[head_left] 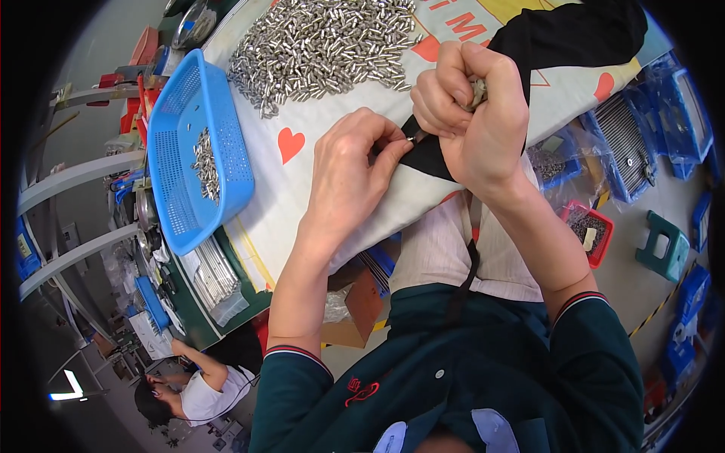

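Above the near edge of the cloth-covered table, my left hand (349, 167) pinches a small silvery metal part (410, 139) between thumb and forefinger. My right hand (483, 121) is closed in a fist around a small hand tool (478, 92), whose greyish handle end shows between the fingers. A thin dark tip from that fist meets the small part; the rest of the tool is hidden. Under both hands lies a black cloth (430, 157), part of it stretching to the far right. Beyond my left hand a large heap of similar silvery metal parts (325, 49) covers the table.
At left a blue perforated basket (240, 170) holds a smaller pile of metal parts. Blue trays (623, 143), a red bin (600, 234) and a green stool (661, 247) stand at right. A cardboard box (362, 306) is below the table. Another person (215, 385) sits at lower left.
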{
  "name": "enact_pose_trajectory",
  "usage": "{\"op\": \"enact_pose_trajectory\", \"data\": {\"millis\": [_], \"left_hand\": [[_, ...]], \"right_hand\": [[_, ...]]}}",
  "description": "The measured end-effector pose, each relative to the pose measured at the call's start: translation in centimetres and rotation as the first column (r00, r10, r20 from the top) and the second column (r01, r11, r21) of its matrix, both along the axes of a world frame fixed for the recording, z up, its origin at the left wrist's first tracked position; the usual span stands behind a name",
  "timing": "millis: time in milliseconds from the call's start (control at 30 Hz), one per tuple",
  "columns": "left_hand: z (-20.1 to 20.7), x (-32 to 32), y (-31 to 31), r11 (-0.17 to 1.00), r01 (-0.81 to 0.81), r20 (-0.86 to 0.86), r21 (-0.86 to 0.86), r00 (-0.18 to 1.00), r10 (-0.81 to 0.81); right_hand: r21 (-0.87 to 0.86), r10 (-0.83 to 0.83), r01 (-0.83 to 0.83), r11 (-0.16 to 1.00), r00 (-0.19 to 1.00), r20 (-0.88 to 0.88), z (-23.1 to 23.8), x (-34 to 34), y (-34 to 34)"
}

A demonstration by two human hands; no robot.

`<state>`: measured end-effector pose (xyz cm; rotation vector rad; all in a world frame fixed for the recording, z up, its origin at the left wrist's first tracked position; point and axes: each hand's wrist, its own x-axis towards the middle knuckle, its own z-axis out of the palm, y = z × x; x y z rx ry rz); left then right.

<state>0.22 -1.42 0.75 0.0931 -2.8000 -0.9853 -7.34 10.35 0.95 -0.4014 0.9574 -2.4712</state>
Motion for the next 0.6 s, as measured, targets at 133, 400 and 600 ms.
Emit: {"op": "enact_pose_trajectory", "data": {"millis": [133, 400, 600], "left_hand": [[-0.1, 0.0, 0.0, 1.0, -0.002, -0.001, 0.015, 1.0, 0.002], [-0.4, 0.0, -0.1, 1.0, 0.007, 0.006, 0.011, 1.0, -0.007], [-0.3, -0.3, -0.1, 0.991, -0.041, 0.054, 0.126, 0.998, 0.034]], "right_hand": [[0.027, -0.011, 0.012, 1.0, 1.0, -0.017, 0.1, 0.0, -0.1], [0.105, -0.021, 0.031, 0.994, 0.995, -0.1, 0.1, -0.1, -0.6], [0.094, -0.035, 0.049, 0.994, 0.989, -0.147, 0.3, 0.3, -1.1]]}}
